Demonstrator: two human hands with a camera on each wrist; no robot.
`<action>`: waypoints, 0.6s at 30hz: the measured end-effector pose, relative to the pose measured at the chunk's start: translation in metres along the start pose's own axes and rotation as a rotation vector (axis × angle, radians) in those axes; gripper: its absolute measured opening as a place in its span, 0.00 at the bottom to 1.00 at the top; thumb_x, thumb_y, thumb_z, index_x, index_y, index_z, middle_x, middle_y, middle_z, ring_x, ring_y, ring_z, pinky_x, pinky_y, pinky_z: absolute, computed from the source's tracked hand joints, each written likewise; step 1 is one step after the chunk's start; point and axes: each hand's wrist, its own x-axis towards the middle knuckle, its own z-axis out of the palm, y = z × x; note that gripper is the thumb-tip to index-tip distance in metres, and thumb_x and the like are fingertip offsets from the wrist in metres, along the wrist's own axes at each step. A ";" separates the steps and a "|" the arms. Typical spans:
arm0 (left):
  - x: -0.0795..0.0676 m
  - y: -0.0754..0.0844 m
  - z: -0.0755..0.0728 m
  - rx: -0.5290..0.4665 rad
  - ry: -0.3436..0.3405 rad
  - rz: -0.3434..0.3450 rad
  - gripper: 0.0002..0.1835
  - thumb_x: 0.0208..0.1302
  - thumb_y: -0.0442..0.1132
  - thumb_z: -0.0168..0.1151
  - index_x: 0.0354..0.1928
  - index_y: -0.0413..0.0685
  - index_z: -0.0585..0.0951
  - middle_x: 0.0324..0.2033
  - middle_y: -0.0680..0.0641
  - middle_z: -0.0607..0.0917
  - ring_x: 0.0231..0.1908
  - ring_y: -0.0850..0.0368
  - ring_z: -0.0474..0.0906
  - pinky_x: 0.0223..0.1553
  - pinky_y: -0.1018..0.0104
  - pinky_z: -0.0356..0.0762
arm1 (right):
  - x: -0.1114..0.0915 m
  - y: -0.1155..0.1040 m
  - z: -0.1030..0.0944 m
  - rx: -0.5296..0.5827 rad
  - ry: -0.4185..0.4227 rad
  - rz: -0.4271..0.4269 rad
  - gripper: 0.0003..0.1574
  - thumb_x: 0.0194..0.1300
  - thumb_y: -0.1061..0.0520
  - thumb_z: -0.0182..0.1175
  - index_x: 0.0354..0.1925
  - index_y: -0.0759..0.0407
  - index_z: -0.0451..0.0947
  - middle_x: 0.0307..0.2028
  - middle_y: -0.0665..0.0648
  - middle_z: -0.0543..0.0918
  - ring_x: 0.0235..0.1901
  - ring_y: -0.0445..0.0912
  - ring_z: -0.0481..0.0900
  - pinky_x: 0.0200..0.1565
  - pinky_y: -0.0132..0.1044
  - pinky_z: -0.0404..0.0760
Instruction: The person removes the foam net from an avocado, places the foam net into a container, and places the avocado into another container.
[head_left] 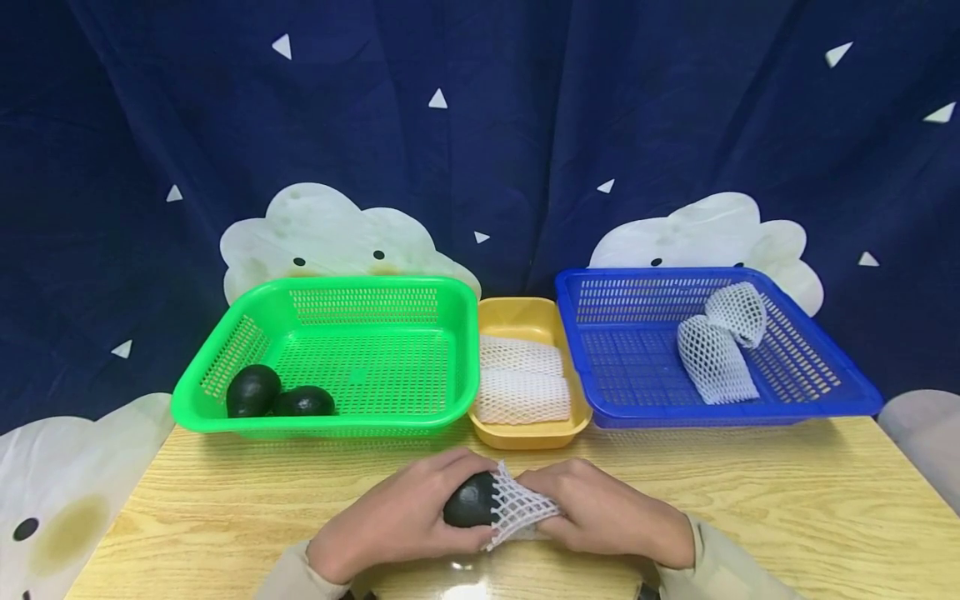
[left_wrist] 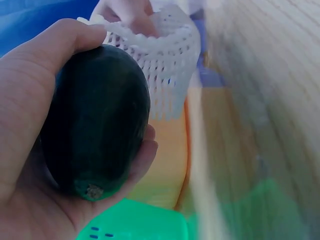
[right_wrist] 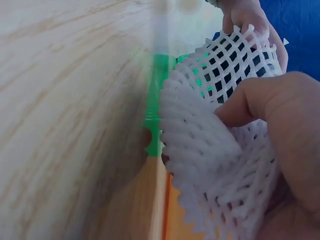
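Note:
Over the front of the table, my left hand [head_left: 408,512] holds a dark avocado [head_left: 470,500], fingers and thumb curled round its sides. Its stem end faces the camera in the left wrist view. My right hand [head_left: 600,508] grips a white foam net sleeve [head_left: 517,504] between thumb and fingers. The sleeve's open mouth is spread at the avocado's right end and overlaps it in the head view. In the right wrist view the thumb presses on the folded netting [right_wrist: 200,125], and my fingers there are partly hidden behind it.
A green basket [head_left: 360,425] at left holds two avocados [head_left: 253,390]. Between the baskets, a yellow tray [head_left: 517,310] contains foam net sleeves [head_left: 522,396]. The blue basket [head_left: 622,412] at right holds two netted pieces [head_left: 716,358]. A dark blue curtain [head_left: 510,125] hangs behind the table.

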 end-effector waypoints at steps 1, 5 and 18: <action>0.000 0.000 -0.001 0.000 0.005 -0.002 0.30 0.60 0.58 0.73 0.62 0.59 0.79 0.52 0.60 0.83 0.44 0.70 0.78 0.44 0.78 0.80 | 0.000 0.000 0.000 0.003 0.000 0.002 0.12 0.66 0.56 0.66 0.45 0.40 0.82 0.37 0.36 0.86 0.36 0.24 0.78 0.42 0.16 0.77; -0.001 -0.001 -0.006 -0.001 0.018 -0.021 0.30 0.60 0.60 0.72 0.62 0.61 0.79 0.51 0.61 0.82 0.43 0.70 0.78 0.43 0.77 0.81 | -0.001 0.001 0.000 -0.008 0.006 0.013 0.15 0.62 0.59 0.67 0.45 0.41 0.84 0.38 0.36 0.86 0.37 0.25 0.78 0.41 0.16 0.77; -0.004 -0.004 -0.016 -0.008 0.066 -0.030 0.29 0.60 0.63 0.72 0.61 0.63 0.79 0.51 0.64 0.81 0.43 0.71 0.79 0.45 0.75 0.82 | -0.001 0.002 0.001 -0.054 0.018 -0.022 0.17 0.63 0.58 0.68 0.50 0.44 0.85 0.43 0.40 0.88 0.44 0.29 0.83 0.47 0.22 0.82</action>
